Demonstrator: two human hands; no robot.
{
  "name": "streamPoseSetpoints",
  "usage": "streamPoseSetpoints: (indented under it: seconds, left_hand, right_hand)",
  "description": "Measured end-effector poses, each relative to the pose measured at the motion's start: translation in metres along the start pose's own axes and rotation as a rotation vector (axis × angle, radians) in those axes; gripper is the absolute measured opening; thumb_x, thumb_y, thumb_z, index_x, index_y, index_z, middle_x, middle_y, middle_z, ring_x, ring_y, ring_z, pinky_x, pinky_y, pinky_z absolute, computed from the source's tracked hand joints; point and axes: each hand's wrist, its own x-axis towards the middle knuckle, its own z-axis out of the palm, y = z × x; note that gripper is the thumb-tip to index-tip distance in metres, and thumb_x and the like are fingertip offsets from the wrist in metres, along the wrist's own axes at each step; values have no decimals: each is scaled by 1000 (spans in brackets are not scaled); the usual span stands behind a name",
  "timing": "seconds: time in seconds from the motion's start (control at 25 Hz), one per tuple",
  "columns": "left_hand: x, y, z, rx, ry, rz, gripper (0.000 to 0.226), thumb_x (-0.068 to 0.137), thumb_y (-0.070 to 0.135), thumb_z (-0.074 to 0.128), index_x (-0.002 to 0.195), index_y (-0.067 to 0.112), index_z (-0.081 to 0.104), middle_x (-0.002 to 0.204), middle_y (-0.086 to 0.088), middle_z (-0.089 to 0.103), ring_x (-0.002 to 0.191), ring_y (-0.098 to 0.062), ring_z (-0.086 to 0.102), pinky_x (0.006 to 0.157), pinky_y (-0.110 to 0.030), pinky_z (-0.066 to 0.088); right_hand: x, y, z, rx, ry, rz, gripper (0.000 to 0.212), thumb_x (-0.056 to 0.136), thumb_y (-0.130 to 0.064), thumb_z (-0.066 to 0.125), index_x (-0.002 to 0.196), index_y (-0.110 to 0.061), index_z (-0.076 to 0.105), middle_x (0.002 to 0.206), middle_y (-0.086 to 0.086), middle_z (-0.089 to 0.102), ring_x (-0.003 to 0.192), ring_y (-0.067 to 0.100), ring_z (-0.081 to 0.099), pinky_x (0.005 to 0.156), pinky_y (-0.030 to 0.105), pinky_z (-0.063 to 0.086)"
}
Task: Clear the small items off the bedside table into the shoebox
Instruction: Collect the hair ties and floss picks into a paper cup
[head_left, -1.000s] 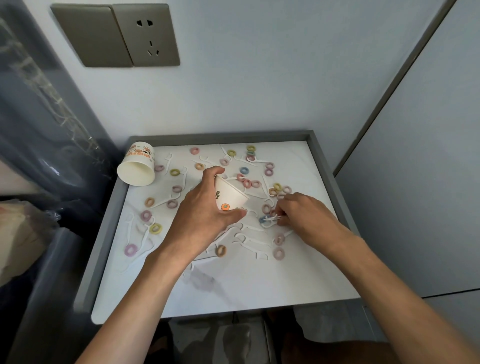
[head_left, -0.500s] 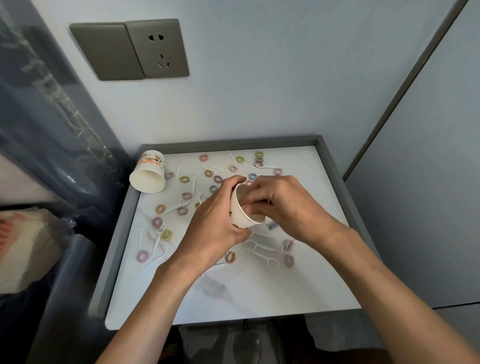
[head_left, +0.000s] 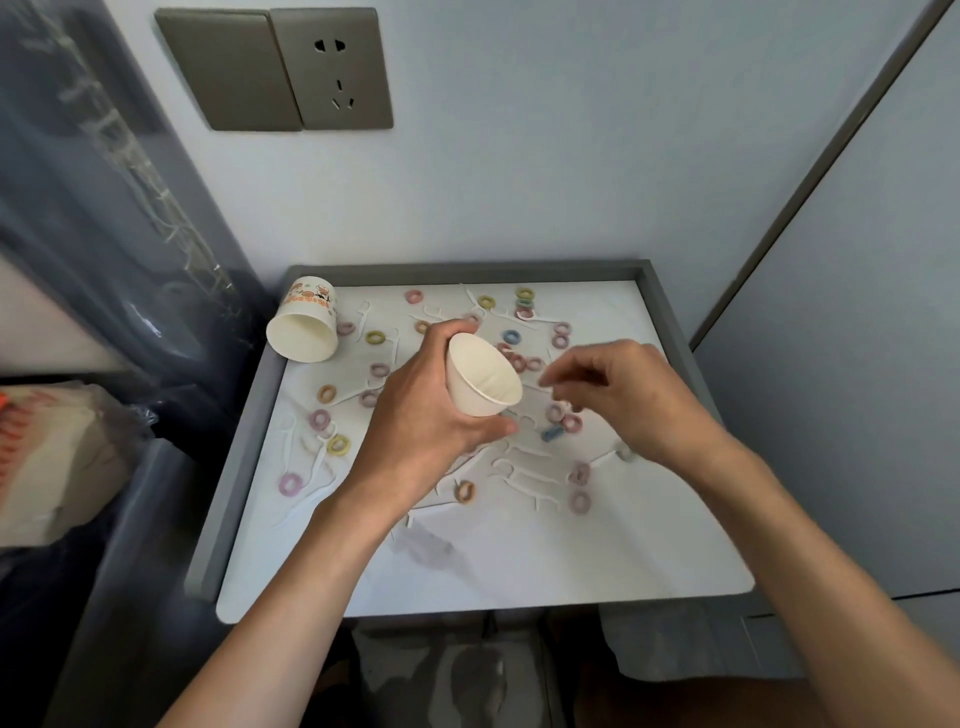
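Far left of the frame: dark translucent plastic sheeting (head_left: 104, 249) hanging down the edge, with a wrapped pale bundle (head_left: 57, 457) at mid-left. Upper left: a bronze wall plate (head_left: 275, 67), its right half a socket. Centre: a table (head_left: 519, 571) with a white top and a raised grey rim. At its upper-left corner, a printed paper cup (head_left: 306, 325) lying on its side against the rim, mouth toward the camera. Scattered over the upper two thirds of the top: small coloured rings (head_left: 290, 484) in pink, yellow, tan and blue, mixed with white floss picks (head_left: 524, 475); the lower third of the top is bare but for a faint grey smudge. Centre of the frame: left hand (head_left: 431, 415), wrapped around a plain white paper cup (head_left: 483, 382), held above the table and tilted so its mouth opens toward the lower right; contents cannot be made out. Right of centre: right hand (head_left: 628, 395), blurred, just beside the cup's mouth with fingertips drawn together; whether anything is pinched between them cannot be told. Right edge: a pale panel (head_left: 857, 364) with a grey strip running diagonally. No shoebox is in view.
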Motion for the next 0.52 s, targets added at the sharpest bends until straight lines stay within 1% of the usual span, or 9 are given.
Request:
streamPoseSetpoints:
  seconds: [0.04,0.08,0.12,0.16,0.2,0.28,0.4,0.52]
  left_hand:
    - [0,-1,-1,10,9,-9,84,53,32,95,122,39,47,105,19,60,99,-9,56,81,-21,45]
    - [-1,-1,-3,21,11,-16,83,54,31,94,123,38,47,109,15,61,103,-15,56,85,-29,47]
    - [-2,-1,-4,28,12,-20,82,55,30,94,123,37,47,112,13,62,106,-18,56,87,-34,48]
    - [-3,-1,-4,33,16,-20,82,55,30,94,123,36,48,113,11,62,107,-19,56,89,-36,48]
    - [-3,-1,-5,33,22,-17,81,56,30,93,123,35,48,114,10,63,107,-20,56,89,-37,48]
    - [-3,-2,-5,24,33,-20,80,56,30,93,123,34,48,113,9,63,106,-21,56,87,-35,49]
    - [-2,-3,-4,18,37,-31,79,57,30,93,122,35,48,113,9,63,107,-21,56,82,-31,49]
    - [-1,-4,-5,24,38,-47,80,57,31,93,123,35,48,115,9,63,110,-22,56,88,-35,49]
  right_hand:
    - [-5,11,-6,-218,-64,15,17,83,-13,74,86,-30,74,73,-15,68,68,0,60,63,12,45]
    - [-10,21,-10,-394,-146,50,19,81,-13,76,88,-31,73,80,-15,66,73,1,59,67,16,47]
    - [-17,29,-10,-502,-225,90,21,80,-13,77,91,-30,72,87,-12,65,78,5,59,72,22,50]
    - [-22,35,-8,-548,-272,117,21,79,-13,77,93,-28,71,91,-9,63,80,9,59,73,26,51]
    - [-24,37,-4,-560,-283,118,20,79,-13,77,92,-26,70,90,-7,62,81,12,59,71,26,50]
    - [-25,37,1,-553,-261,77,15,79,-14,76,88,-23,70,86,-4,62,79,15,60,66,25,47]
    - [-20,39,2,-588,-254,61,11,80,-15,75,86,-21,69,88,0,65,81,20,61,69,29,49]
    - [-16,41,-3,-634,-174,59,11,82,-14,72,84,-23,65,86,1,66,79,21,60,67,31,49]
